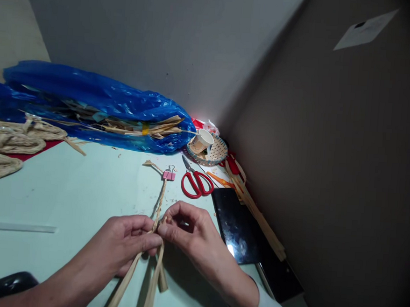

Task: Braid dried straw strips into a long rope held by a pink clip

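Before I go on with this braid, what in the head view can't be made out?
- Head view: where the left hand and right hand pinch the braided strip, their fingers hide the crossing of the strands.
- The loose strands are cut off by the bottom edge.
- The blue plastic bag hides most of the dried strips inside.
- The paper cup has contents too small to tell.
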### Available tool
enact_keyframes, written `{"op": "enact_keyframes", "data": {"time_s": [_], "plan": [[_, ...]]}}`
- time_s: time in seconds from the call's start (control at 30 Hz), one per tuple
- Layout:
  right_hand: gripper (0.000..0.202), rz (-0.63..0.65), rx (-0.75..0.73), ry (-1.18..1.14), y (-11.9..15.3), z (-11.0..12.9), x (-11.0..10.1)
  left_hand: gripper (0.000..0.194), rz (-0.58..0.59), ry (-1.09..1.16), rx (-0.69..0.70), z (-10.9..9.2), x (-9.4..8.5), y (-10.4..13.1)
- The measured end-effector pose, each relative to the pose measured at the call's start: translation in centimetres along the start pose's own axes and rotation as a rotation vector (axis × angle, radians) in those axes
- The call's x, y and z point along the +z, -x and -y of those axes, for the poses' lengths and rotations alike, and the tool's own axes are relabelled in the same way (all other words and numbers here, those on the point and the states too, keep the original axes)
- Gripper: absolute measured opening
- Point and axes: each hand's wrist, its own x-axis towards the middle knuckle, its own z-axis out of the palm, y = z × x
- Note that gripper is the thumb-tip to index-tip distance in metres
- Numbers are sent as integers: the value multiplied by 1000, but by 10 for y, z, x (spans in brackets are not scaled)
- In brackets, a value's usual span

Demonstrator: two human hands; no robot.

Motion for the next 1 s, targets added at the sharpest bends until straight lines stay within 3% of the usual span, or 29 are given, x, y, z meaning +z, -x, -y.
{"op": "enact_keyframes", "data": {"time_s": [0.13,0.37,0.53,0.67,0.8,1.0], "plan": [[33,-45,-17,76,0,-2,4,41,-1,-2,5,-3,1,2],[35,-14,70,-204,-3,-3,5,36,36,-29,32,4,-5,-2],[31,-92,27,-129,-3,-2,4,37,67,-31,36,1,-5,-4],[24,-60,12,-35,-4,2,-1,37,36,-51,24,-5,-2,0],[9,-11,-84,207,-3,8,-14,37,45,-67,16,-5,-2,2],[9,96,-470,852,3,9,-24,38,76,-4,-1,-5,-2,2]]}}
